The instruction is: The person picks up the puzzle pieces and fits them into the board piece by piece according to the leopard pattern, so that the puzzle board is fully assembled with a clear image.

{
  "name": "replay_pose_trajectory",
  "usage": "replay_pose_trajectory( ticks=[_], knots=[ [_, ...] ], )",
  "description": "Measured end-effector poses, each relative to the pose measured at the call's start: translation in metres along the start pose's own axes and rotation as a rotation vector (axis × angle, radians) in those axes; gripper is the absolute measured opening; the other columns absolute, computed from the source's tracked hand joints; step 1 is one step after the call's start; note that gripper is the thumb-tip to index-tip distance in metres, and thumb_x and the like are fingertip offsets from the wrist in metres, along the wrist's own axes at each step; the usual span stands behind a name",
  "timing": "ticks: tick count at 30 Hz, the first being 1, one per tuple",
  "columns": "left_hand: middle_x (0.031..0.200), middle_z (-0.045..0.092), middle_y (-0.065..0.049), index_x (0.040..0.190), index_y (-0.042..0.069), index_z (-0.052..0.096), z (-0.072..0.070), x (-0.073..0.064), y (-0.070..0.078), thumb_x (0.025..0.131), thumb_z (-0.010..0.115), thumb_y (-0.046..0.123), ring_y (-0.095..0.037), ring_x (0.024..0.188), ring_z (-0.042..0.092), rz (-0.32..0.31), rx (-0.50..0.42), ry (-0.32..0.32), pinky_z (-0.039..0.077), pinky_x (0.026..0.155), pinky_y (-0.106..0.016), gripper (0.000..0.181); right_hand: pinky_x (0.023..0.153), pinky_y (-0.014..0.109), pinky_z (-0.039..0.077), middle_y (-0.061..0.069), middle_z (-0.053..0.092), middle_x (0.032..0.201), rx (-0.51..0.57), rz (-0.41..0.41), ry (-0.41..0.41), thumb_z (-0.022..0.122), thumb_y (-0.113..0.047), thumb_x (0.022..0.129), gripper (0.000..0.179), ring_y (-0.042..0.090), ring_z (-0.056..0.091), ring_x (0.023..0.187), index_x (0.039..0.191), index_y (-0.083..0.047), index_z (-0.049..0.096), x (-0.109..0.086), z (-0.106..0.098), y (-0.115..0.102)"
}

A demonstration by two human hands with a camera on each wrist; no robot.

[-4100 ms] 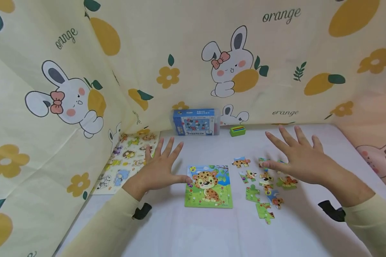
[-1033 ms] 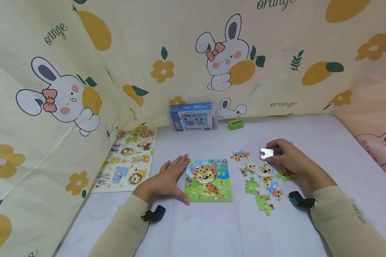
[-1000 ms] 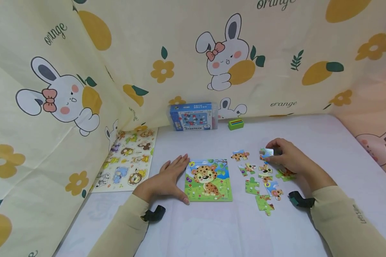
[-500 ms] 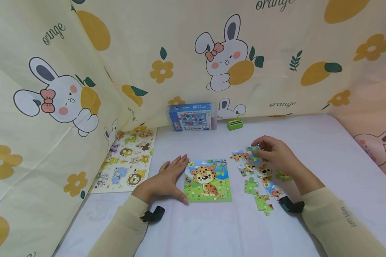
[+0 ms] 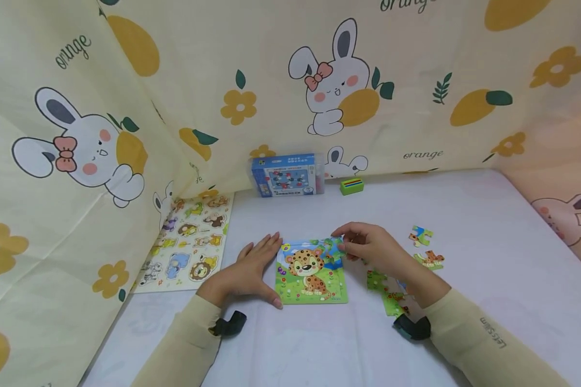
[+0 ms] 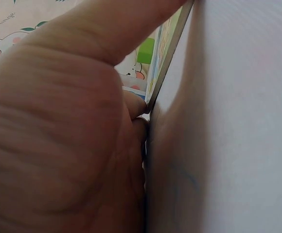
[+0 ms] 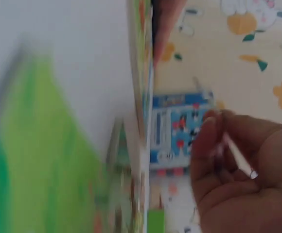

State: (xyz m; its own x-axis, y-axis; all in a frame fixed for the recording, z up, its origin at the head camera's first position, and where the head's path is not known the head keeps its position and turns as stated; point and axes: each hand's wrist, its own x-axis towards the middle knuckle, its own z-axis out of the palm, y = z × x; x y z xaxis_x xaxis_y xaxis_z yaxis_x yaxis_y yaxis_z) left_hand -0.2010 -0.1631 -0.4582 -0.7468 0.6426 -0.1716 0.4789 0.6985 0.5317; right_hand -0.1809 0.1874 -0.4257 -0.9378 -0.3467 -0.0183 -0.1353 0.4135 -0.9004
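A square leopard puzzle board [image 5: 295,293] lies flat on the table. My left hand [image 5: 244,277] rests along its left side, fingers extended and spread, the thumb by the near left corner. The left wrist view shows the palm and thumb [image 6: 107,34] against the board's edge. Above the board's far right corner, my right hand [image 5: 373,247] pinches a green and blue jigsaw piece [image 5: 333,248] between thumb and fingers. A pale edge of that piece [image 7: 240,158] shows in the blurred right wrist view. Whether it touches the board cannot be told.
Several loose jigsaw pieces lie right of the board, among them a blue one [image 5: 422,235], a leopard one [image 5: 430,259] and a green one [image 5: 394,304], some partly under the right forearm. A blue box [image 5: 290,177], a green sharpener-like block [image 5: 352,186] and an animal sheet [image 5: 184,242] lie farther off.
My right hand has picked a jigsaw piece from the loose group and carried it left to the board's far right corner. The left hand came down beside the board and has stayed there.
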Motion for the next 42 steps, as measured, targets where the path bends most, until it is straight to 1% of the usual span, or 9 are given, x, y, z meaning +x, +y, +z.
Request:
replay_pose_trajectory(
  ticks=[3,7,11,14,17,19,22,27,42],
  knots=[
    [0.182,0.002,-0.003,0.176,0.01,0.013,0.0,-0.001,0.001,0.064,0.1,0.067,-0.023,0.166,-0.006,0.003,-0.004,0.003,-0.007,0.129,-0.056,0.153,0.072,0.037,0.061,0.008,0.064,0.098,-0.031,0.01,-0.024,0.071,-0.007,0.106,0.024,0.025,0.066,0.082,0.13,-0.009,0.076,0.003,0.011,0.006],
    [0.182,0.003,-0.005,0.176,0.009,0.013,-0.001,-0.002,0.002,0.064,0.1,0.065,-0.024,0.166,-0.006,0.008,-0.003,0.002,-0.007,0.129,-0.056,0.152,0.072,0.033,0.059,0.005,0.067,0.102,-0.122,0.02,-0.028,0.072,-0.006,0.106,0.03,0.02,0.065,0.086,0.135,-0.008,0.073,0.004,0.017,0.013],
    [0.182,0.003,-0.005,0.175,0.008,0.014,-0.002,-0.002,0.002,0.065,0.1,0.065,-0.025,0.166,-0.006,0.012,-0.006,0.004,-0.007,0.129,-0.057,0.152,0.081,0.041,0.059,0.005,0.07,0.117,-0.282,-0.032,-0.015,0.073,-0.008,0.105,0.032,0.022,0.067,0.096,0.137,-0.006,0.073,0.001,0.015,0.009],
    [0.182,0.002,-0.004,0.176,0.009,0.013,-0.001,-0.001,0.001,0.065,0.1,0.066,-0.024,0.166,-0.006,0.008,0.001,0.002,-0.006,0.129,-0.057,0.152,0.101,0.054,0.055,0.012,0.07,0.134,-0.491,-0.142,-0.106,0.073,-0.01,0.104,0.032,0.034,0.066,0.119,0.135,-0.003,0.074,-0.004,0.014,0.001],
    [0.182,0.001,-0.003,0.176,0.01,0.012,0.0,0.0,0.0,0.064,0.099,0.067,-0.023,0.166,-0.006,0.0,0.01,-0.001,-0.006,0.129,-0.057,0.153,0.117,0.065,0.041,0.017,0.061,0.153,-0.682,-0.236,-0.257,0.073,-0.016,0.105,0.04,0.046,0.05,0.144,0.142,0.0,0.07,-0.01,0.014,-0.006],
    [0.182,0.002,-0.003,0.176,0.009,0.012,0.0,0.0,0.0,0.064,0.099,0.067,-0.023,0.166,-0.006,0.0,0.009,0.001,-0.006,0.129,-0.057,0.153,0.117,0.072,0.035,0.016,0.052,0.163,-0.744,-0.222,-0.333,0.073,-0.022,0.106,0.049,0.049,0.039,0.152,0.151,-0.003,0.064,-0.014,0.016,-0.009],
    [0.182,0.001,-0.004,0.176,0.009,0.012,-0.001,0.0,0.001,0.064,0.1,0.067,-0.024,0.166,-0.006,0.0,0.006,-0.003,-0.006,0.129,-0.056,0.153,0.116,0.078,0.03,0.011,0.04,0.172,-0.783,-0.165,-0.377,0.071,-0.032,0.108,0.062,0.047,0.028,0.158,0.162,-0.009,0.054,-0.018,0.02,-0.012],
    [0.182,0.003,-0.005,0.175,0.007,0.013,-0.002,-0.001,0.001,0.065,0.1,0.065,-0.025,0.166,-0.005,0.01,0.003,-0.002,-0.007,0.129,-0.057,0.152,0.117,0.077,0.025,0.008,0.03,0.177,-0.806,-0.127,-0.364,0.064,-0.042,0.11,0.069,0.043,0.018,0.162,0.169,-0.013,0.043,-0.02,0.023,-0.01],
    [0.182,0.003,-0.006,0.175,0.007,0.013,-0.002,-0.002,0.003,0.064,0.1,0.065,-0.026,0.166,-0.005,0.004,-0.014,0.002,-0.008,0.128,-0.058,0.153,0.117,0.078,0.023,0.006,0.031,0.177,-0.8,-0.143,-0.329,0.064,-0.048,0.11,0.072,0.044,0.017,0.162,0.169,-0.014,0.043,-0.018,0.02,-0.004]
  ],
)
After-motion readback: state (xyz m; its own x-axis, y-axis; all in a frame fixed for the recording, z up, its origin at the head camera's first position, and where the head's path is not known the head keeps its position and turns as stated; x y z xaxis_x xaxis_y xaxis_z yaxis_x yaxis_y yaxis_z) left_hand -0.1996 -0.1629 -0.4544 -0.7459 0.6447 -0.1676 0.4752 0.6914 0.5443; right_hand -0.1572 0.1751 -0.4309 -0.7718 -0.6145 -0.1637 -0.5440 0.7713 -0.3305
